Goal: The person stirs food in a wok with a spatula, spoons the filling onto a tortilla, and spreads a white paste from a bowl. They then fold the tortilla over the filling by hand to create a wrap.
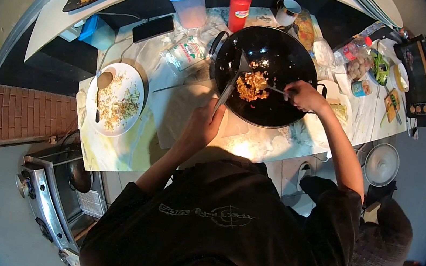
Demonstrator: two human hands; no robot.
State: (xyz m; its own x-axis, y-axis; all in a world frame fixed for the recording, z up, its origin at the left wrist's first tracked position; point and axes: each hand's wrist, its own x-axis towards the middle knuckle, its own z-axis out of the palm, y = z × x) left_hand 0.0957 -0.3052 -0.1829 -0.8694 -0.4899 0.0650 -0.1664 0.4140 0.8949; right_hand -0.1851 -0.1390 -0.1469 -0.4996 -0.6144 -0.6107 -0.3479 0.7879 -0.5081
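Nearest the person, the left hand (208, 123) is closed around the handle of a long, grey-and-dark spatula (226, 92), whose blade stands at the left edge of the food; a little farther out, the right hand (307, 98) grips a slim metal spoon (277, 91), its tip in the food's right side; the food, a small heap of orange-brown chopped pieces (252, 87), lies in the large, round, black wok (286, 113) on the pale marbled bench (103, 157); the step in hand looks like stirring or gathering this heap between the two tools; the next move seems to call for the spatula braced as a stop while the spoon works under the pieces, both kept low against the curved wall; beyond the wok's far rim stands a red plastic squeeze bottle (239, 11), well apart from both hands.
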